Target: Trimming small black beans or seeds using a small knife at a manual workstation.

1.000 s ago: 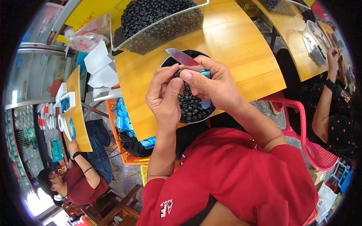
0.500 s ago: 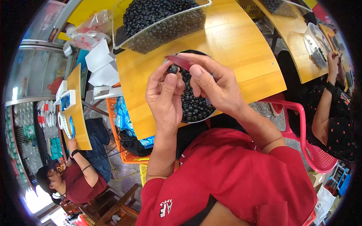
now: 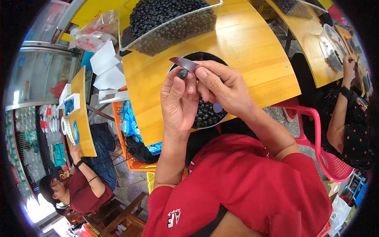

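Observation:
My left hand (image 3: pixel 177 98) pinches one dark, round bead (image 3: pixel 182 74) between thumb and fingers; I cannot tell whether it is a bead or a berry. Closed around a small knife (image 3: pixel 184 63), my right hand (image 3: pixel 223 85) keeps the handle hidden. The short blade points left, just above the bead; whether it touches cannot be made out. Below both hands, a round bowl (image 3: pixel 218 56) with a dark inside holds many similar dark balls (image 3: pixel 207 113). My fingers cover part of it.
A clear bin (image 3: pixel 173 21) heaped with dark balls stands at the table's (image 3: pixel 260 59) far side. White cartons (image 3: pixel 106 65) and an orange crate (image 3: pixel 118 136) are at the left. One person (image 3: pixel 85 189) sits left, another (image 3: pixel 343 118) right, near a pink chair (image 3: pixel 316 126).
My left hand has shifted slightly right with the bead. The knife blade has turned, showing more of its flat side. More of the bowl's far rim shows.

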Demonstrator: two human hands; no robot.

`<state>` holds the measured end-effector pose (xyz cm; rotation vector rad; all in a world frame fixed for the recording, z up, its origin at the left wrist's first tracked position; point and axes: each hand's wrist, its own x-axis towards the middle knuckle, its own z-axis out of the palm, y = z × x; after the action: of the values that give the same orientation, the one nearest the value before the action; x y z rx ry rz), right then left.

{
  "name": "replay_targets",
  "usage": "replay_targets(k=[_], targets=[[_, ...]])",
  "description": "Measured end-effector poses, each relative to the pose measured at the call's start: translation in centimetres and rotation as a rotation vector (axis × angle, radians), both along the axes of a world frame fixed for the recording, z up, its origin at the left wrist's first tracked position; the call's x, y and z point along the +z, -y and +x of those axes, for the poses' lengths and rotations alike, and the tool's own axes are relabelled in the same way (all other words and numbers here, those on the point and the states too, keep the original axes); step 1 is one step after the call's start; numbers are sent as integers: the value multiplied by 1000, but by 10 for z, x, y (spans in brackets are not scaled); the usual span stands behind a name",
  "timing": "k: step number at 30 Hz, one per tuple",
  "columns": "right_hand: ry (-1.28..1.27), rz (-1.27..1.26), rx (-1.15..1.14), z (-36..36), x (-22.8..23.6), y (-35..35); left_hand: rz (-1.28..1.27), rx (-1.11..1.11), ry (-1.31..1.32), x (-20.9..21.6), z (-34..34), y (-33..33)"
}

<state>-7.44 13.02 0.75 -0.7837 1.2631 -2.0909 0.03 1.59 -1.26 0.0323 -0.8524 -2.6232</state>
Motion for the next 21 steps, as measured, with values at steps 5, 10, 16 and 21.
replay_targets(k=[5, 10, 16, 21], targets=[[-102, -25, -26, 3, 3, -2, 70, -29, 36, -5, -1, 1], [-106, 12, -17, -1, -2, -1, 55, -32, -5, -5, 0, 3], [44, 1, 114, -5, 8, -7, 3, -38, -33, -4, 2, 8], [-135, 140, 57, -2, 12, -9, -143, 12, 41, 1, 4, 15]])
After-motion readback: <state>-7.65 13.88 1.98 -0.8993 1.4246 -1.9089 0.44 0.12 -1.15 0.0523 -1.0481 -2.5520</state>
